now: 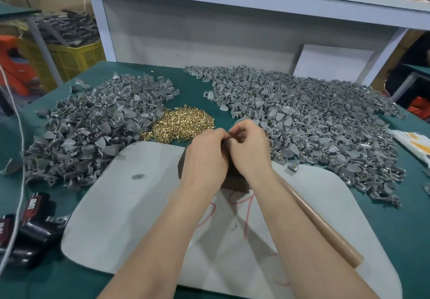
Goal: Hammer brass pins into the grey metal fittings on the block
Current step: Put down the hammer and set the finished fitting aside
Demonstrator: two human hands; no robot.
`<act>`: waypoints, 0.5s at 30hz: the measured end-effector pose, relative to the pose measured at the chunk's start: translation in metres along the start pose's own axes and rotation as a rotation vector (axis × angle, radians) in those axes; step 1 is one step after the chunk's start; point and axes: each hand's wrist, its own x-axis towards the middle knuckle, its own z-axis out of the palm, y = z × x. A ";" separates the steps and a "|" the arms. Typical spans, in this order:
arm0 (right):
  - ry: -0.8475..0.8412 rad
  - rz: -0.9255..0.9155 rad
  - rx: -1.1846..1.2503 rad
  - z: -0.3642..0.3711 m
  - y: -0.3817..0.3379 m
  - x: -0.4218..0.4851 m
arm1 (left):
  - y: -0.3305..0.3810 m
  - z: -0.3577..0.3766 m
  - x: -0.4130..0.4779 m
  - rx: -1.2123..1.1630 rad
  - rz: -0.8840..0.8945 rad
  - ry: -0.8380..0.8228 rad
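While both hands meet over the dark block [235, 183], the work is judged to be at the loading step, not yet at the strike; left hand [206, 153] and right hand [252, 151] have fingers curled inward, tips together on a small grey piece [226, 141], taken to be one fitting; whether a pin is also in the pinch cannot be told, as the fingers hide it.

Block sits on the white mat [139, 205], mostly covered by the hands; only its near end and left edge show.

Supply: brass pins [183, 124] heaped just beyond the left hand; grey fittings in a left heap [93, 131] and a right heap [314, 124], the latter touching the far side of the right hand.

Relation that matters: hammer handle [325, 229] lies on the mat under the right forearm, long axis diagonal, butt end toward the person's right, head end hidden beneath the right wrist beside the block; no fingers are seen around it. Right hand is the nearer one; judged next need is for that hand to let go of the pinch and draw back along its own forearm line to take the handle, the left staying to steady the piece.
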 end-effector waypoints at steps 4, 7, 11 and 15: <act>-0.014 -0.002 0.013 0.000 0.001 0.001 | -0.001 0.003 0.000 -0.075 -0.077 0.039; -0.090 0.006 0.093 -0.004 0.004 0.005 | -0.008 -0.001 0.005 -0.218 -0.142 0.058; -0.170 0.056 0.301 -0.015 0.008 0.008 | -0.012 -0.005 0.007 -0.310 -0.140 0.043; -0.232 0.005 0.261 -0.019 0.007 0.009 | -0.012 -0.007 0.009 -0.292 -0.147 0.015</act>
